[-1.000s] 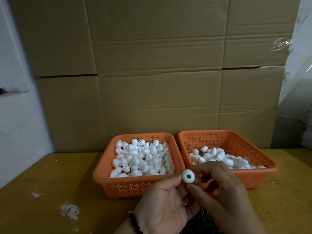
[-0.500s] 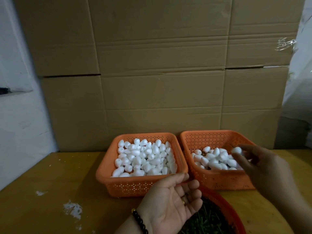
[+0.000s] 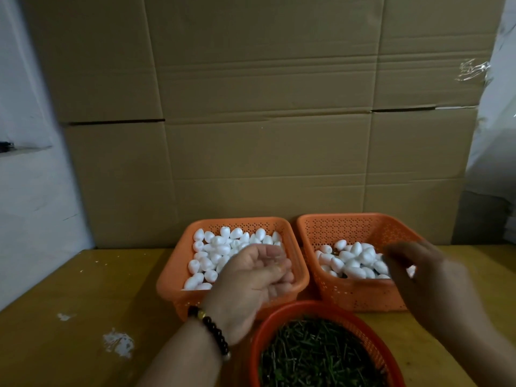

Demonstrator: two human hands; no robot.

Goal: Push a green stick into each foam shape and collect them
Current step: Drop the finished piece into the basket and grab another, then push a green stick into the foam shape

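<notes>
The wooden table (image 3: 83,289) had bare room left of the left basket (image 3: 173,277). This basket, full of foam shapes (image 3: 212,258), touched the right basket (image 3: 349,294), less full. The round basket of green sticks (image 3: 315,356) stood just in front. The left hand (image 3: 251,280), earlier lower, hung palm-up over the left basket, fingers loosely curled, empty. The right hand (image 3: 427,277) was blurred; I cannot tell its grip.

Bare forearms; a dark beaded bracelet (image 3: 211,332) circles the left wrist.
</notes>
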